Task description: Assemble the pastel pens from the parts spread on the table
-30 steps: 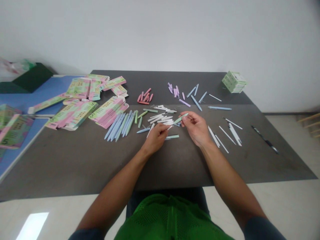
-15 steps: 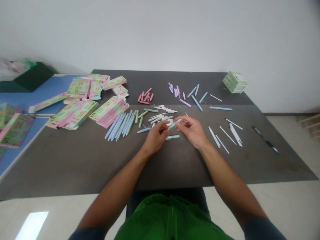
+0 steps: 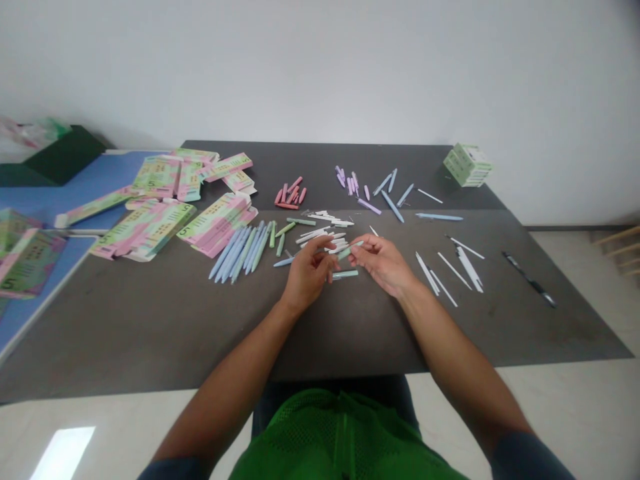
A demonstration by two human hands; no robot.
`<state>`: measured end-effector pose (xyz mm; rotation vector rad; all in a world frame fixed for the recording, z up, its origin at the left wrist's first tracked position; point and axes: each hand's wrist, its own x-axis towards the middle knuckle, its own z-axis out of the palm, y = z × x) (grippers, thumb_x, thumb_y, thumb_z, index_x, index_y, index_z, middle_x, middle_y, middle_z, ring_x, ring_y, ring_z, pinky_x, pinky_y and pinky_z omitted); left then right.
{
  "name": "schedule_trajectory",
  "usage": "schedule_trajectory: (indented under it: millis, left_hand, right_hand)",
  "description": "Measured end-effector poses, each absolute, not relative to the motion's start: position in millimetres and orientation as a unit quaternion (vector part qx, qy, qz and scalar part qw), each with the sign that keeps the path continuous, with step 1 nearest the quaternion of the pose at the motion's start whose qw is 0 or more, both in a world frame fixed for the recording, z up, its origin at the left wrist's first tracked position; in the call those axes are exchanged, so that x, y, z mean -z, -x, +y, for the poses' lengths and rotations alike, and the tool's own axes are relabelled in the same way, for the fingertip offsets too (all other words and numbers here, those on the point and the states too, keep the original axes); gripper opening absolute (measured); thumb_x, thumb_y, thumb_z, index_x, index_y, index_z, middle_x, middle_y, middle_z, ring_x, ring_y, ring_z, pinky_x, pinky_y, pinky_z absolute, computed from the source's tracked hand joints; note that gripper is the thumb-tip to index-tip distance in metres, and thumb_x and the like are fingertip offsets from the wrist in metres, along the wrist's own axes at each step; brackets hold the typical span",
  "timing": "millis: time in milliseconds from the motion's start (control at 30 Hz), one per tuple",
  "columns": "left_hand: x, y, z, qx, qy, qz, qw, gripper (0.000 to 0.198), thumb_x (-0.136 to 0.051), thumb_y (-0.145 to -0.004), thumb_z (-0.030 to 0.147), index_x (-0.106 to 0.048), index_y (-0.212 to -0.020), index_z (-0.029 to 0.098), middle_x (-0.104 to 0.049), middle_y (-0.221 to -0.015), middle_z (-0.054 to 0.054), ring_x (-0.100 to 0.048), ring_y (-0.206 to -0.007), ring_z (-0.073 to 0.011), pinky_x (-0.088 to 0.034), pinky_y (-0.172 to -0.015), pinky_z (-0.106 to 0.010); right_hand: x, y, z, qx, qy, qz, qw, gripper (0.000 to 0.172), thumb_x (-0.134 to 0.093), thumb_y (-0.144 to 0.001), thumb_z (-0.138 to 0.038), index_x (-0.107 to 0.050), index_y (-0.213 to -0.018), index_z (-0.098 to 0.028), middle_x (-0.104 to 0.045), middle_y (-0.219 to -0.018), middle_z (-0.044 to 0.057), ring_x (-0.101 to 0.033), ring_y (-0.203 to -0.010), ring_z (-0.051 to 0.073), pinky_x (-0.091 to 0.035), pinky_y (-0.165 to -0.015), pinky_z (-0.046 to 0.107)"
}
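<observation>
Between my hands is a pale green pen part (image 3: 345, 253). My right hand (image 3: 383, 263) pinches its right end between thumb and fingertips. Curled at its left end, my left hand (image 3: 309, 270) has its fingers close to the part; whether they touch it is unclear. Just below lies another green pen part (image 3: 345, 274) on the dark table. White pen parts (image 3: 327, 217) are heaped behind my fingers. Left of my left hand are a blue piece (image 3: 283, 263), short green barrels (image 3: 281, 245) and a row of blue and green barrels (image 3: 240, 253).
Pink-green boxes (image 3: 215, 220) cover the back left of the dark table (image 3: 200, 333). Red parts (image 3: 291, 195), purple parts (image 3: 353, 183) and blue parts (image 3: 393, 205) lie behind. White sticks (image 3: 470, 269), a black pen (image 3: 530, 280) and a green box stack (image 3: 469, 165) are at right.
The fingers of my left hand have loosened and spread somewhat at the green part's left end. The part now sits slightly lower, nearer my right fingertips.
</observation>
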<state>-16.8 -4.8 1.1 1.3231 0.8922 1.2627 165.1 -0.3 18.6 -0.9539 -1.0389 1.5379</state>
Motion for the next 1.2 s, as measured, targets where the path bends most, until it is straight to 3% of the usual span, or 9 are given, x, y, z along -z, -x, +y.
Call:
schedule_trajectory:
  millis: [167, 267, 500, 667, 867, 1033, 1200]
  left_hand:
    - [-1, 19, -6, -0.532, -0.575, 0.420, 0.459, 0.029, -0.052, -0.098, 0.037, -0.059, -0.122, 0.022, -0.061, -0.106, -0.006, -0.055, -0.067, -0.0079, -0.047, -0.056, -0.019]
    - [-1, 20, -7, -0.527, -0.547, 0.447, 0.472, 0.033, -0.047, -0.100, 0.041, -0.058, -0.125, 0.023, -0.059, -0.107, -0.006, -0.053, -0.070, -0.0095, -0.047, -0.057, -0.021]
    - [-4, 23, -8, -0.503, -0.575, 0.428, 0.483, 0.033, -0.062, -0.083, 0.020, -0.057, -0.115, 0.021, -0.056, -0.096, -0.002, -0.056, -0.085, -0.0144, -0.045, -0.070, -0.024]
    - [-3, 24, -4, -0.474, -0.612, 0.418, 0.476, 0.030, -0.059, -0.081, 0.014, -0.056, -0.110, 0.021, -0.052, -0.086, 0.001, -0.053, -0.079, -0.0132, -0.042, -0.070, -0.025]
    - [13, 22, 0, -0.435, -0.685, 0.408, 0.419, 0.040, -0.054, -0.081, 0.009, -0.052, -0.119, 0.021, -0.053, -0.090, 0.000, -0.053, -0.082, -0.0139, -0.045, -0.077, -0.027]
    - [16, 20, 0, -0.429, -0.700, 0.398, 0.408, 0.044, -0.054, -0.081, 0.008, -0.048, -0.123, 0.020, -0.054, -0.095, -0.003, -0.055, -0.087, -0.0151, -0.048, -0.081, -0.029]
    - [11, 20, 0, -0.422, -0.706, 0.399, 0.405, 0.056, -0.051, -0.070, 0.002, -0.048, -0.123, 0.020, -0.054, -0.097, -0.003, -0.055, -0.089, -0.0158, -0.047, -0.082, -0.030]
  right_hand:
    - [-17, -157, -4, -0.661, 0.392, -0.419, 0.483, 0.033, -0.090, -0.067, -0.039, -0.071, -0.086, -0.020, -0.070, -0.071, 0.000, -0.065, -0.070, 0.013, -0.052, -0.066, 0.026]
    - [-14, -152, -6, -0.662, 0.394, -0.423, 0.477, 0.033, -0.090, -0.066, -0.038, -0.071, -0.084, -0.020, -0.071, -0.071, 0.000, -0.064, -0.069, 0.013, -0.051, -0.067, 0.027]
    - [-10, -153, -5, -0.632, 0.407, -0.468, 0.465, 0.031, -0.086, -0.070, -0.041, -0.071, -0.085, -0.019, -0.070, -0.074, 0.001, -0.063, -0.069, 0.015, -0.050, -0.069, 0.030]
    - [-15, -168, -1, -0.475, 0.481, -0.631, 0.380, 0.021, -0.076, -0.081, -0.041, -0.072, -0.086, -0.021, -0.070, -0.077, 0.001, -0.060, -0.069, 0.016, -0.045, -0.066, 0.030]
    - [-15, -176, 3, -0.230, 0.439, -0.813, 0.305, 0.009, -0.069, -0.089, -0.024, -0.077, -0.094, -0.023, -0.075, -0.098, 0.007, -0.061, -0.096, 0.023, -0.041, -0.091, 0.040]
    - [-10, -172, 1, -0.190, 0.429, -0.839, 0.274, 0.013, -0.067, -0.092, -0.026, -0.077, -0.100, -0.025, -0.075, -0.103, 0.008, -0.057, -0.101, 0.025, -0.037, -0.093, 0.042]
    - [-12, -172, 1, -0.182, 0.415, -0.846, 0.281, 0.015, -0.066, -0.092, -0.021, -0.078, -0.100, -0.023, -0.075, -0.100, 0.009, -0.058, -0.095, 0.024, -0.037, -0.090, 0.040]
